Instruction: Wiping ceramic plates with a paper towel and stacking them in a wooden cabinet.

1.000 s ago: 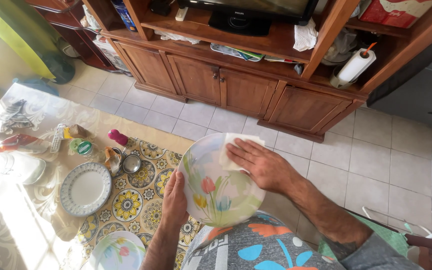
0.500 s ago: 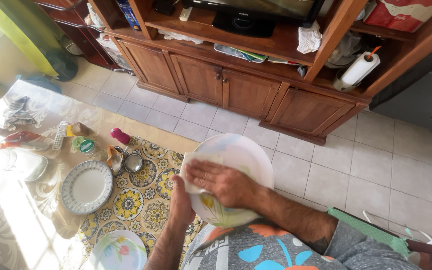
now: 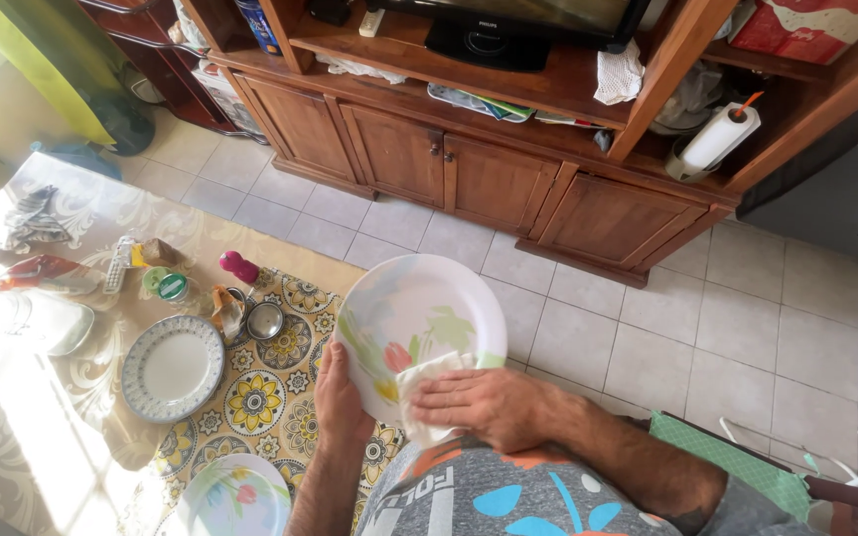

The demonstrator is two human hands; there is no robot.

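Left hand (image 3: pixel 342 397) grips the plate (image 3: pixel 419 328) by its rim, tilted up — steadying it. Right hand (image 3: pixel 484 405) presses a cloth (image 3: pixel 419 382) flat against its lower edge.

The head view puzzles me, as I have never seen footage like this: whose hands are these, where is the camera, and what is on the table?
The camera sits on a person's head and looks down, so you see their own two arms reaching out from the bottom edge. There is no machine here, just bare hands. The left hand grips the edge of a flowered plate, tilted up toward the camera. The right hand presses a white cloth against the plate's lower part. To the left is a table under a patterned tablecloth. On it lie a blue-rimmed plate, another flowered plate near the bottom edge, a small metal cup, a green-lidded jar and a pink object that I cannot identify. Behind is a wooden cabinet on a tiled floor, with a paper towel roll on its shelf.
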